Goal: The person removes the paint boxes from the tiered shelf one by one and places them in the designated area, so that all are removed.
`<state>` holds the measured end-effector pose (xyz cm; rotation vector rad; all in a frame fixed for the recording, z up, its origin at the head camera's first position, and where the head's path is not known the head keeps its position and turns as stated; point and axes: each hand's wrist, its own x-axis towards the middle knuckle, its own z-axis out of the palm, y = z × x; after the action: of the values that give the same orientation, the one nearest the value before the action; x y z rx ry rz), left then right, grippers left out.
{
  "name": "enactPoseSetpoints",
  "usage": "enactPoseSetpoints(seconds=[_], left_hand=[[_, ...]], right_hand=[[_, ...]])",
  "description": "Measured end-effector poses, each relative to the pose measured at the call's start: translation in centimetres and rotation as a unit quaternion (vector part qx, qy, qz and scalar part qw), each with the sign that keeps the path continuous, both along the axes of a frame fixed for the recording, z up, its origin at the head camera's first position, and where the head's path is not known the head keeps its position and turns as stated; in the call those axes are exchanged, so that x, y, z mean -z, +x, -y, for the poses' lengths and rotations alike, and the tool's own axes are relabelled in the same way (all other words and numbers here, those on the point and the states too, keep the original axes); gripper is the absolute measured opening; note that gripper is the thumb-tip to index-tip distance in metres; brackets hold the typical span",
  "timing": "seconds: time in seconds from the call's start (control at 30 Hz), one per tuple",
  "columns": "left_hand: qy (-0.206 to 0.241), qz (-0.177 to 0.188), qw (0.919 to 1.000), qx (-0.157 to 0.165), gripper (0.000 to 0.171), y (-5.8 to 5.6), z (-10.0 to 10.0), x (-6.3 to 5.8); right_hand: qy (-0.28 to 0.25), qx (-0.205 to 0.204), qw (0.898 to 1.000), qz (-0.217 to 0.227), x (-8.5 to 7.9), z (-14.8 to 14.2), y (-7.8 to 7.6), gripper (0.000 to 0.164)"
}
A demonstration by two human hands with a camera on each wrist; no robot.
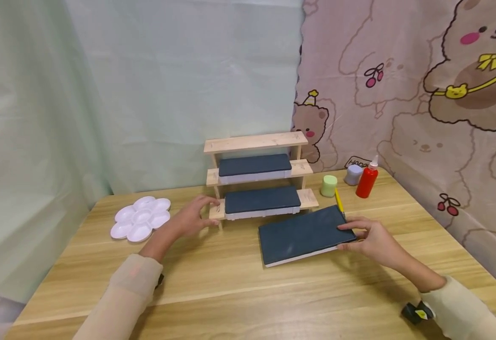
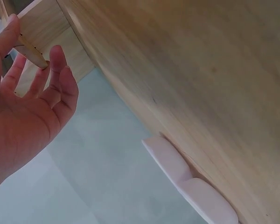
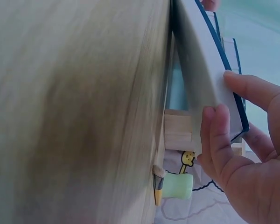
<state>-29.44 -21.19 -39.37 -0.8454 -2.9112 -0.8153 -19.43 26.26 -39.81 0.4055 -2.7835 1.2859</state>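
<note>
My right hand (image 1: 373, 243) grips the right end of a flat white box with a dark blue lid (image 1: 303, 234). The box is tilted, its left end toward the front of the stepped wooden shelf (image 1: 256, 141). In the right wrist view, fingers press the box's white underside (image 3: 200, 60) while its near end stands off the table. At the shelf's left end, my left hand (image 1: 192, 217) holds the lowest step, thumb in front and fingers around the board's end (image 2: 35, 56). Two similar dark-lidded boxes, an upper one (image 1: 254, 165) and a lower one (image 1: 262, 200), lie on the steps.
A white flower-shaped palette (image 1: 141, 218) lies on the wooden table (image 1: 214, 293) at the left. Behind my right hand are a yellow stick (image 1: 339, 200), a green jar (image 1: 329, 185), a lavender jar (image 1: 353, 174) and a red bottle (image 1: 366, 181). Curtains hang behind the table.
</note>
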Motion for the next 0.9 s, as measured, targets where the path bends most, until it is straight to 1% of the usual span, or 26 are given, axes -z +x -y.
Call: enactPoseSetpoints(seconds=[0.1,0.33,0.5,0.7,0.8,0.9], left_hand=[[-0.005,0.000,1.0000,-0.001,0.052,-0.04,-0.03,0.04],[-0.002,0.003,1.0000,0.000,0.053,-0.14,-0.05,0.20],[-0.001,0.007,1.0000,-0.004,0.052,-0.04,-0.06,0.10],[-0.004,0.009,1.0000,-0.001,0.051,-0.02,-0.13,-0.04],[-0.003,0.008,1.0000,-0.001,0.051,0.04,-0.19,-0.22],[-0.002,0.006,1.0000,-0.001,0.051,0.08,-0.21,-0.23]], right_hand=[[0.003,-0.002,1.000,0.002,0.00,0.06,0.02,0.049],[0.003,-0.019,0.999,0.030,-0.14,0.03,0.20,0.049],[0.018,-0.028,0.999,0.024,-0.12,-0.05,0.16,0.050],[0.033,-0.038,0.999,0.019,0.16,-0.25,0.01,0.054],[0.037,-0.036,0.998,0.021,0.38,-0.37,-0.16,0.054],[0.032,-0.033,0.998,0.033,0.48,-0.43,-0.20,0.053]])
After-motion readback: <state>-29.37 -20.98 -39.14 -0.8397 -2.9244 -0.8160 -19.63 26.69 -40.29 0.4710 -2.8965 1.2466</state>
